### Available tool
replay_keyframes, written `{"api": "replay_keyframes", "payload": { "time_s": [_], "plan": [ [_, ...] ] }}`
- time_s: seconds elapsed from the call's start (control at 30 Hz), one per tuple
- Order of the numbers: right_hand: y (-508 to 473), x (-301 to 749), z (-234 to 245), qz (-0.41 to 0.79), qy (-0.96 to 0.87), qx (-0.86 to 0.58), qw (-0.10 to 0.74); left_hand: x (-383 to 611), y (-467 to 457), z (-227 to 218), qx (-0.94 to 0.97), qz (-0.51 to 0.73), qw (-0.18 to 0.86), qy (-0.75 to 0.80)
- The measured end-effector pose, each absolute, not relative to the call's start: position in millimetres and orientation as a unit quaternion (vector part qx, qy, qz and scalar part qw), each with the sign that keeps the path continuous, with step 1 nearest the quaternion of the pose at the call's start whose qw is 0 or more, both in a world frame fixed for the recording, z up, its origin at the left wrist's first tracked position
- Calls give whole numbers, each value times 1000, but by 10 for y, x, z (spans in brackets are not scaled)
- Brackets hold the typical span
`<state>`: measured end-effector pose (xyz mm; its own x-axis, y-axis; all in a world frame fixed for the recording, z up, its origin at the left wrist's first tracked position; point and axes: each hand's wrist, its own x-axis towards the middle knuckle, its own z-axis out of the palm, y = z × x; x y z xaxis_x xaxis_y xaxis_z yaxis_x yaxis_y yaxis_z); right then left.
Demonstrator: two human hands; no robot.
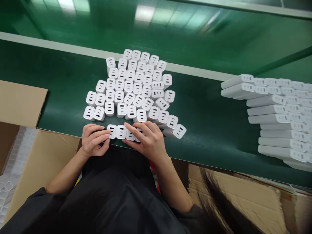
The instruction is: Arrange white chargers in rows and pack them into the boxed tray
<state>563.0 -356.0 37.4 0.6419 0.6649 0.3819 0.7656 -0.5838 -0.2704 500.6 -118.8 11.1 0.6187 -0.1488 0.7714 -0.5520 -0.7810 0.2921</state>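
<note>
Along the front edge of the green bench, white USB charger casings (121,132) stand in a short row with their slotted ends up. My left hand (95,140) pinches the casing at the row's left end (112,131) between thumb and fingers. From the other side, my right hand (149,140) closes around the right part of the row, its index finger and thumb along a casing (130,134); its fingers partly hide the last ones. Just beyond my hands, a cluster of similar casings (130,75) stands upright in uneven rows.
Taller white casings (275,118) lie stacked at the right of the green bench (207,130). On the left, an open cardboard box (46,162) stands below the bench edge, with its flap (21,102) over the bench and white casings (18,152) inside.
</note>
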Motion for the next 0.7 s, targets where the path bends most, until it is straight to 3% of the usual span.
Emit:
{"api": "replay_keyframes", "payload": {
  "time_s": [0.27,0.7],
  "plan": [
    [-3520,5645,506,-63,-424,-889,161,5027,-1188,129,851,393,275,-211],
    [-3385,5658,481,-84,-411,-900,115,5005,-1131,128,856,371,292,-209]
  ]
}}
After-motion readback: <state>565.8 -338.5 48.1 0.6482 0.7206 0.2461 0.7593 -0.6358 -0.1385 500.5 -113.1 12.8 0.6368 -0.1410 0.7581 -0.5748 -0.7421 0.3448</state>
